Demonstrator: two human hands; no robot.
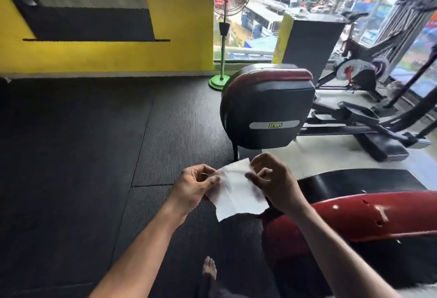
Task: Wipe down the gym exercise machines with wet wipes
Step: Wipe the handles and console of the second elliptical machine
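Note:
A white wet wipe (236, 191) is stretched between both hands in front of me, above the black floor mat. My left hand (196, 185) pinches its left edge and my right hand (272, 179) pinches its upper right corner. Just beyond the wipe stands a black and red machine housing (267, 106) with a grey label. Below my right forearm lies a red curved machine cover (369, 215) with a black part behind it.
Black ribbed floor mat (82, 156) fills the left. A pedestal fan on a green base (220, 82) stands by the window. An exercise bike (357, 73) and an elliptical frame (369, 127) sit at the right. My bare foot (209, 267) is below.

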